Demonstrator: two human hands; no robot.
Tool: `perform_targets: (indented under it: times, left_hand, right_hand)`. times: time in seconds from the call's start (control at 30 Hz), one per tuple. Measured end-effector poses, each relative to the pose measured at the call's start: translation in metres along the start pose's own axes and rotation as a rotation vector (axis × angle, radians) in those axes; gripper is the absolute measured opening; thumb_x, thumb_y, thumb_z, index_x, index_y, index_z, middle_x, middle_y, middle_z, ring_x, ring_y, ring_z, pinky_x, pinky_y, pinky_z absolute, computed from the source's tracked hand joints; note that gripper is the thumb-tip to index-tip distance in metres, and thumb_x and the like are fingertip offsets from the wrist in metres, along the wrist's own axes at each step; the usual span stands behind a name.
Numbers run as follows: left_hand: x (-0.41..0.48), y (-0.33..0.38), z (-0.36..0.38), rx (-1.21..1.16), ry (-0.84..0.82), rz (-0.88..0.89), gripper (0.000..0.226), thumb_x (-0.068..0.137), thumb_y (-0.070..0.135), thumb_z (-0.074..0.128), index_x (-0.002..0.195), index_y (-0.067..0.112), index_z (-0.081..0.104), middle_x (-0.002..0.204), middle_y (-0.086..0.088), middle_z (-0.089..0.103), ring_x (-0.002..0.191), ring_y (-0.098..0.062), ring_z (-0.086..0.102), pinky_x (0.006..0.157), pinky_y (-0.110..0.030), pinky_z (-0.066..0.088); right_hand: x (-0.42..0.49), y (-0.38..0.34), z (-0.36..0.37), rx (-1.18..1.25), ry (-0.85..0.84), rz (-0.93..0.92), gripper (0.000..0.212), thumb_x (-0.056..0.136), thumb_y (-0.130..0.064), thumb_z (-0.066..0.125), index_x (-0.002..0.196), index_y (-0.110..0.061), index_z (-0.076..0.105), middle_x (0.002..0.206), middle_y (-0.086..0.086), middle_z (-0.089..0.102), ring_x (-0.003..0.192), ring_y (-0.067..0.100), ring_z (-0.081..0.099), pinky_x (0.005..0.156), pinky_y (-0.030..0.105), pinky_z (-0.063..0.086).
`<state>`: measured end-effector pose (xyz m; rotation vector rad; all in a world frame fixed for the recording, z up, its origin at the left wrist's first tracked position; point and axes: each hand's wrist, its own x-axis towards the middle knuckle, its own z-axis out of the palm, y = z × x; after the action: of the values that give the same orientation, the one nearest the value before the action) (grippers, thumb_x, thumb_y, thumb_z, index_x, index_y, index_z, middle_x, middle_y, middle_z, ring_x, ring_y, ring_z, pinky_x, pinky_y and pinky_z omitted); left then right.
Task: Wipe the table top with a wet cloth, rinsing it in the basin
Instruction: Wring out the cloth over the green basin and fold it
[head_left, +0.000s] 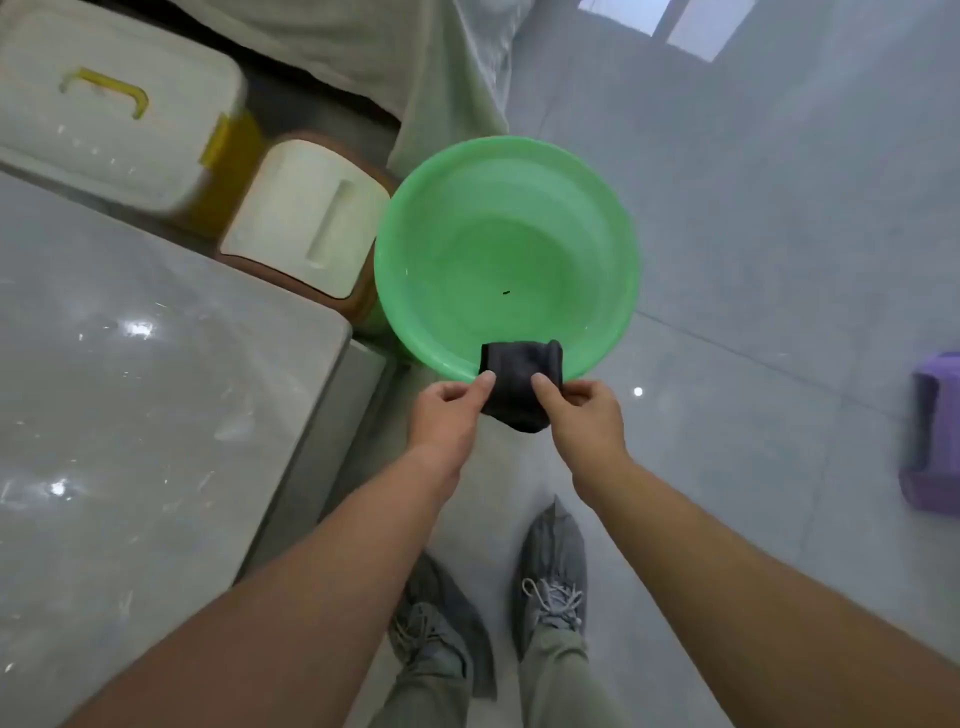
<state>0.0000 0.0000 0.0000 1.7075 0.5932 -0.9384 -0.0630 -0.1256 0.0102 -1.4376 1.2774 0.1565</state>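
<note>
A dark grey cloth (519, 382), folded small, hangs over the near rim of a green plastic basin (415, 223) that stands on the floor with clear water in it. My left hand (449, 415) pinches the cloth's left edge and my right hand (584, 413) pinches its right edge. The grey marble-look table top (130, 389) fills the left side of the view, with its corner close to the basin.
A white storage box with a yellow handle (114, 119) and a cream-lidded brown box (306, 218) sit on the floor behind the table. A purple stool (932, 436) stands at the right edge. My feet in grey shoes (550, 571) stand on glossy tile. Pale fabric (415, 52) hangs at the top.
</note>
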Motion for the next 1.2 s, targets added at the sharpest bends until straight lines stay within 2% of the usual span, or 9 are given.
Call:
perform_targets:
  times: [0.2,0.3,0.43,0.53,0.63,0.83,0.93,1.03,1.2]
  left_hand:
    - [0.003,-0.007,0.013,0.009,0.064,0.081,0.029,0.085,0.03,0.079,0.095,0.014,0.057,0.092,0.0,0.065,0.082,-0.011,0.061,0.065,-0.022,0.044]
    - [0.002,-0.008,0.015,-0.003,0.075,0.078,0.03,0.085,0.027,0.079,0.097,0.013,0.055,0.093,-0.001,0.064,0.082,-0.012,0.062,0.062,-0.019,0.044]
    - [-0.006,-0.001,0.012,-0.086,0.023,-0.007,0.047,0.086,0.033,0.078,0.116,0.011,0.051,0.106,-0.003,0.064,0.093,-0.013,0.064,0.076,-0.028,0.054]
    - [-0.014,0.008,0.003,-0.142,-0.095,-0.069,0.034,0.09,0.037,0.071,0.106,0.008,0.065,0.109,-0.012,0.073,0.101,-0.026,0.07,0.094,-0.044,0.056]
    - [-0.033,0.023,-0.01,-0.151,-0.202,-0.042,0.037,0.093,0.043,0.065,0.105,0.009,0.07,0.103,-0.008,0.076,0.098,-0.022,0.071,0.088,-0.036,0.056]
    - [-0.08,0.053,-0.041,-0.237,-0.142,0.159,0.037,0.091,0.026,0.071,0.101,-0.008,0.062,0.094,-0.016,0.071,0.088,-0.025,0.067,0.076,-0.034,0.054]
    - [-0.102,0.072,-0.056,-0.267,-0.106,0.224,0.027,0.088,0.014,0.074,0.106,-0.002,0.063,0.101,-0.017,0.074,0.093,-0.023,0.072,0.077,-0.028,0.058]
    - [-0.125,0.092,-0.085,-0.348,0.039,0.23,0.035,0.087,0.012,0.076,0.113,0.003,0.054,0.102,-0.018,0.073,0.093,-0.023,0.073,0.073,-0.027,0.059]
    - [-0.154,0.114,-0.145,-0.443,0.141,0.261,0.032,0.091,0.019,0.071,0.118,0.026,0.055,0.11,-0.01,0.07,0.096,-0.02,0.072,0.077,-0.034,0.062]
  right_hand:
    - [0.003,0.006,0.01,0.064,0.001,0.046,0.032,0.089,-0.031,0.074,0.105,-0.011,0.056,0.091,-0.001,0.064,0.078,0.006,0.061,0.059,0.017,0.043]
    - [0.002,0.007,0.005,0.034,-0.034,0.006,0.018,0.09,-0.03,0.073,0.092,-0.015,0.062,0.092,0.003,0.069,0.085,0.017,0.067,0.069,0.027,0.053]
    - [-0.006,-0.001,-0.002,0.077,-0.116,-0.017,0.016,0.091,-0.03,0.072,0.092,-0.014,0.068,0.095,0.007,0.074,0.094,0.025,0.07,0.091,0.048,0.057]
    - [-0.019,-0.011,-0.011,0.106,-0.195,-0.035,0.017,0.093,-0.029,0.07,0.095,-0.012,0.07,0.097,0.011,0.075,0.095,0.03,0.071,0.091,0.05,0.058]
    - [-0.033,-0.027,-0.02,0.129,-0.259,-0.038,0.019,0.094,-0.028,0.067,0.097,-0.009,0.069,0.098,0.015,0.074,0.095,0.032,0.071,0.088,0.047,0.059]
    - [-0.071,-0.073,-0.022,0.15,-0.324,-0.042,0.02,0.095,-0.028,0.066,0.094,-0.009,0.066,0.093,0.014,0.074,0.089,0.029,0.07,0.083,0.046,0.059]
    - [-0.088,-0.098,-0.016,0.106,-0.366,-0.1,0.025,0.096,-0.027,0.065,0.117,-0.014,0.059,0.095,0.012,0.076,0.088,0.026,0.074,0.081,0.046,0.061]
    - [-0.11,-0.129,0.0,0.019,-0.479,-0.212,0.047,0.095,-0.023,0.067,0.135,-0.039,0.046,0.1,0.004,0.076,0.089,0.018,0.075,0.079,0.04,0.061]
    - [-0.137,-0.175,0.044,-0.199,-0.73,-0.338,0.045,0.086,-0.027,0.078,0.126,-0.039,0.06,0.113,0.002,0.071,0.099,0.021,0.072,0.089,0.045,0.06]
